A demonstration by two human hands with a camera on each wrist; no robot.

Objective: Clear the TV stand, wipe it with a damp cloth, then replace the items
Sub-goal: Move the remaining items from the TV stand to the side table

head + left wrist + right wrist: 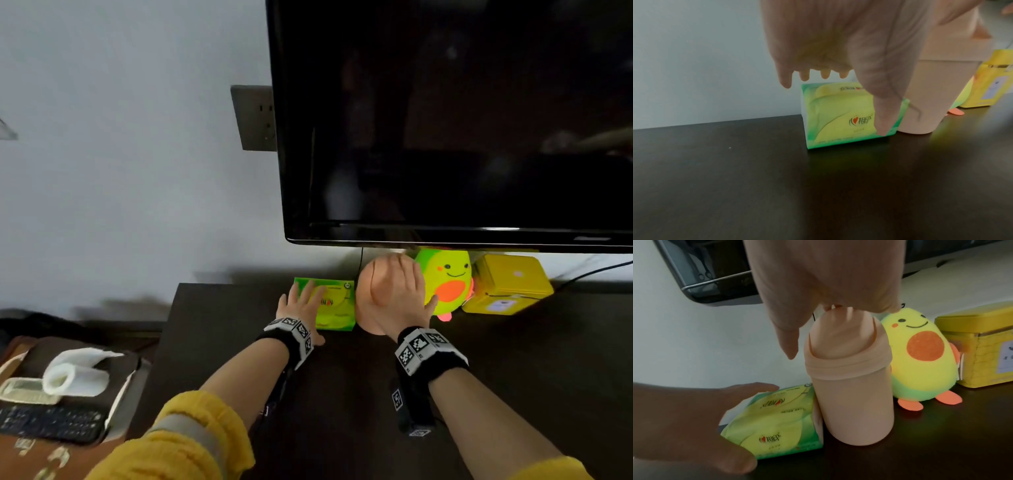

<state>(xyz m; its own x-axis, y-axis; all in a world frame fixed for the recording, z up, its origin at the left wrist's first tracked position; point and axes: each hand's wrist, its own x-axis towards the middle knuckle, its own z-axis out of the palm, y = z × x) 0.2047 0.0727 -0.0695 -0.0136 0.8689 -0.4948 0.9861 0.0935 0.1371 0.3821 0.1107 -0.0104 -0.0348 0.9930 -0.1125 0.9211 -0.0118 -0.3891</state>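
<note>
On the dark TV stand [222, 342] a green tissue pack [337, 305] [838, 116] [777, 423] lies against the wall. Right of it stand a peach swing-lid bin [370, 322] [937, 91] [853, 402], an avocado plush [448, 274] [925, 356] and a yellow tin [510, 284] [982, 345]. My left hand [306, 305] [859, 73] [694, 418] spreads over the pack, fingers straight above its top and thumb by its front face. My right hand [397, 294] [828, 272] lies on the bin's lid, with the thumb hanging clear of the bin's left side.
The TV [445, 120] hangs low over the row of items. A wall socket [255, 118] sits left of it, and a cable [361, 260] drops behind the bin. A rolled white cloth [75, 373] and a black keypad [51, 423] lie on a lower surface at left.
</note>
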